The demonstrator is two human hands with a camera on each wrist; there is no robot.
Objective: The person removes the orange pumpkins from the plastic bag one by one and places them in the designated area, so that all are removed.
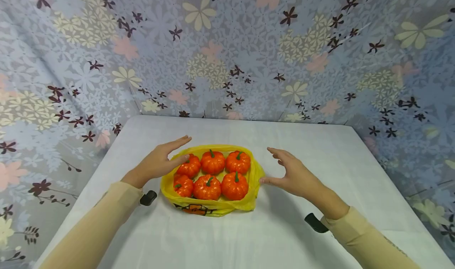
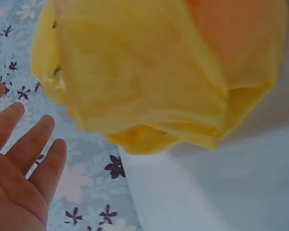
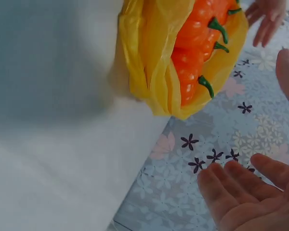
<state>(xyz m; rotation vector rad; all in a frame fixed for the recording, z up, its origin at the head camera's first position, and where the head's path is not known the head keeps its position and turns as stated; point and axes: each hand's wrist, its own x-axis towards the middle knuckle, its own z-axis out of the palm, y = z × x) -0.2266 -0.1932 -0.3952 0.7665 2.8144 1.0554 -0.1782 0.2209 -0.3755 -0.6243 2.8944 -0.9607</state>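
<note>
Several small orange pumpkins (image 1: 207, 187) with green stems sit in two rows inside a yellow plastic bag (image 1: 227, 210), its rim folded down around them. My left hand (image 1: 154, 164) is at the bag's left side, thumb over its edge, fingers fairly straight and holding nothing. On the right side, my right hand (image 1: 296, 176) has relaxed fingers with nothing in them; its thumb tip is close to the bag, and I cannot tell whether it touches. In the left wrist view the bag (image 2: 144, 72) hides most of the pumpkins; the right wrist view shows some pumpkins (image 3: 187, 77) from the side.
The bag stands on a table with a white cover (image 1: 213, 245). Behind and beside the table hangs a flowered cloth (image 1: 241, 55). Dark wrist-worn devices (image 1: 315, 223) show beneath both beige sleeves (image 1: 366, 237).
</note>
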